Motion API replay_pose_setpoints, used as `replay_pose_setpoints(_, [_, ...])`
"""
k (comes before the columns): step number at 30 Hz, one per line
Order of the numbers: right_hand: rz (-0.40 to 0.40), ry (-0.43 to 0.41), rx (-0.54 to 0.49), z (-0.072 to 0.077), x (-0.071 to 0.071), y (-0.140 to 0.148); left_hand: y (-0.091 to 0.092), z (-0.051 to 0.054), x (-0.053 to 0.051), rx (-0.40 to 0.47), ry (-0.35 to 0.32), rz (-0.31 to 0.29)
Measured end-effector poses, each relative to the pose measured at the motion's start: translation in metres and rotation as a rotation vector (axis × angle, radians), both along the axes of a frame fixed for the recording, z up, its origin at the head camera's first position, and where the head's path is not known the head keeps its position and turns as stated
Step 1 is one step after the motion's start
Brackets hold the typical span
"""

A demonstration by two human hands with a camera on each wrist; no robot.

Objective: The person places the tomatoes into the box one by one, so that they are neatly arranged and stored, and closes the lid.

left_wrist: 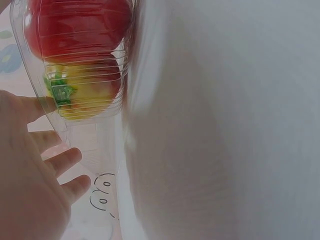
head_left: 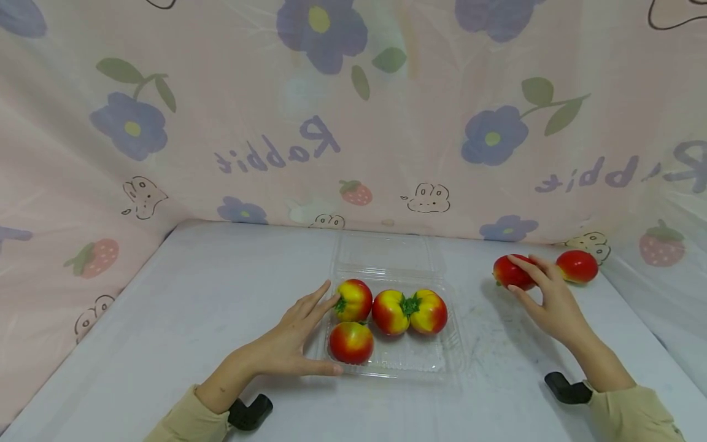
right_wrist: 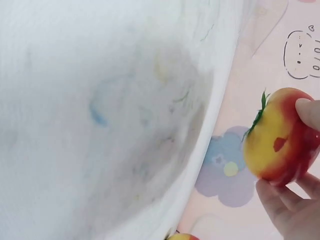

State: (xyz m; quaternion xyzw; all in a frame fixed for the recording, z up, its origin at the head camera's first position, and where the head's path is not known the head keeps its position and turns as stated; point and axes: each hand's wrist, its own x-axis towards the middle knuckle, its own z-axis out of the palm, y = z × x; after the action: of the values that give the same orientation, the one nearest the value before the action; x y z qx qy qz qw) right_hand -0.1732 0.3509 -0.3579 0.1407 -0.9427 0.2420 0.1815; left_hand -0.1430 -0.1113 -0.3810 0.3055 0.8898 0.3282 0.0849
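My right hand (head_left: 560,310) grips a red-and-yellow tomato (head_left: 510,272) between thumb and fingers. In the right wrist view this tomato (right_wrist: 285,135) appears raised off the table, its green leafy top turned sideways. Spread fingers of my left hand (head_left: 289,337) rest along the left side of a clear plastic clamshell box (head_left: 411,362). Inside sit several red-and-yellow tomatoes: two side by side (head_left: 391,312) with stems meeting, the others (head_left: 351,342) on the left. The left wrist view shows my left hand (left_wrist: 35,170) at the box wall (left_wrist: 90,112).
Another red tomato (head_left: 577,266) lies at the back right, just beyond my right hand. The box's clear lid (head_left: 383,253) lies folded back toward the printed curtain (head_left: 375,141). Everything stands on a white table (head_left: 221,276) with faint smudges at the right.
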Motion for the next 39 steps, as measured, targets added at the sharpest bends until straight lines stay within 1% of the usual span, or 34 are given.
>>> replay_pose_setpoints(3, [0.004,0.01,0.007,0.001,0.001,-0.003,0.0,0.0,0.0,0.0,0.001,0.0])
replay_pose_setpoints(12, [0.075,0.065,-0.007,0.003,0.004,-0.014,0.0,0.0,0.0,-0.005,0.003,0.003])
replay_pose_setpoints(16, [0.077,0.074,-0.005,0.003,0.006,-0.017,0.0,0.0,0.0,-0.007,0.006,0.004])
replay_pose_setpoints(25, [0.071,0.066,0.008,0.006,0.01,-0.027,0.0,0.0,0.0,0.002,-0.003,0.002])
replay_pose_setpoints(32, [0.096,0.08,-0.017,0.009,0.014,-0.036,0.0,-0.002,0.0,0.009,0.003,-0.002])
replay_pose_setpoints(39, [0.12,0.105,-0.009,0.012,0.017,-0.044,0.0,-0.002,0.0,0.008,0.008,0.001])
